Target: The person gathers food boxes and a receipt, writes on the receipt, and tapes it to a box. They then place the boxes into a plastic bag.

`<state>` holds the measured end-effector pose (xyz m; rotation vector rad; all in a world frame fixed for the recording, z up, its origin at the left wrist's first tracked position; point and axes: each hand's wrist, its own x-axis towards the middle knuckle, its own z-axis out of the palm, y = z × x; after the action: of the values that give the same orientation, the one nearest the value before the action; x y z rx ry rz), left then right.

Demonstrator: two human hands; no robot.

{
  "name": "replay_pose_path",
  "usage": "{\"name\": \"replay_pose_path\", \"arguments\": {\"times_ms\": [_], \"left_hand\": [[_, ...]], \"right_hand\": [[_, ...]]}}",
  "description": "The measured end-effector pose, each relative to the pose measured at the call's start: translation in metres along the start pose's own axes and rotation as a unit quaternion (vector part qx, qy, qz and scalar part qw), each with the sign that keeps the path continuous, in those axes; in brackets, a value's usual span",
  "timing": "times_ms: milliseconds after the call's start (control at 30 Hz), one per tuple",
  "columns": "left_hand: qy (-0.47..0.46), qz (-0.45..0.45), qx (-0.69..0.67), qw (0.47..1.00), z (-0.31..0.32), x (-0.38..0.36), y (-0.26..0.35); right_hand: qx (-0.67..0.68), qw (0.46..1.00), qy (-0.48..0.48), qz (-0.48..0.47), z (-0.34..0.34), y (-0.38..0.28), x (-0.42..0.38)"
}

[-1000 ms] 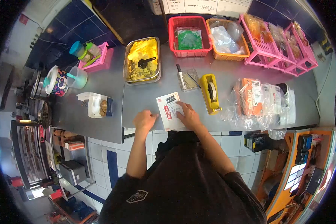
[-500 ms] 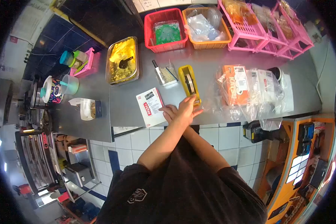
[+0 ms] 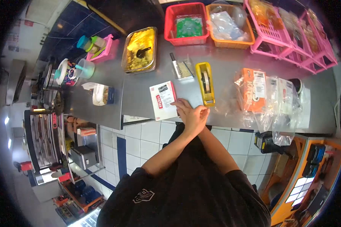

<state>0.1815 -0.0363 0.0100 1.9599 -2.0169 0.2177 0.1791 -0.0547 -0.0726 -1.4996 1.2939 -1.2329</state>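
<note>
Far to the left of the yellow tape dispenser [image 3: 205, 84], on the grey table [image 3: 138, 92], you have a clear jug [image 3: 88, 69] and then a small open box [image 3: 101, 94], white and blue. Next comes a clear tray [image 3: 140, 70] with yellow food [image 3: 142, 39] in it and a black scoop [image 3: 142, 52] on top.

Nearer to the dispenser, just on its left, the white box [image 3: 164, 101] lies flat with a red label on it. Your right hand [image 3: 182, 108] is between that box and the dispenser. Its fingertips touch the box's edge, but your left hand covers part of it, so I cannot tell how far open it is.

A clear cup of sticks [image 3: 185, 70] stands just left of the dispenser, with a marker [image 3: 174, 62] leaning in it. Your left hand [image 3: 195, 120] crosses over your right arm, just below the dispenser's near end. Its fingertips are close together, but I cannot tell if they pinch any tape.

To the right of the dispenser, an orange box [image 3: 253, 90] sits with clear plastic bags [image 3: 282, 121].
</note>
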Motion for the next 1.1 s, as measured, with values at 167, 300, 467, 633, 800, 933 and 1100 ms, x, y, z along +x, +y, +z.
{"name": "replay_pose_path", "arguments": {"times_ms": [167,300,467,633,800,933,1100], "left_hand": [[-0.179,-0.163,-0.5,0.832,-0.018,0.031,-0.084],[-0.2,-0.18,-0.333,0.904,0.023,0.031,-0.138],[-0.302,-0.153,-0.241,0.91,-0.004,0.026,-0.176],[-0.206,-0.226,-0.236,0.922,-0.008,0.044,-0.274],[0.095,-0.224,-0.082,0.967,0.0,0.098,-0.38],[0.13,-0.229,0.075,0.962,0.003,0.147,-0.439],[0.029,-0.118,0.013,0.992,0.034,0.162,-0.474]], "right_hand": [[0.133,0.988,-0.071,0.045,-0.005,0.03,0.003],[0.237,0.952,-0.086,0.174,-0.016,-0.003,0.011],[0.03,0.997,-0.045,0.051,-0.002,-0.006,0.008],[-0.34,0.924,-0.098,-0.145,0.029,-0.087,0.014],[-0.461,0.866,-0.128,-0.147,0.082,-0.072,0.036],[-0.522,0.841,-0.112,-0.084,0.083,-0.087,0.063],[-0.567,0.812,-0.136,-0.024,0.082,-0.088,0.081]]}}
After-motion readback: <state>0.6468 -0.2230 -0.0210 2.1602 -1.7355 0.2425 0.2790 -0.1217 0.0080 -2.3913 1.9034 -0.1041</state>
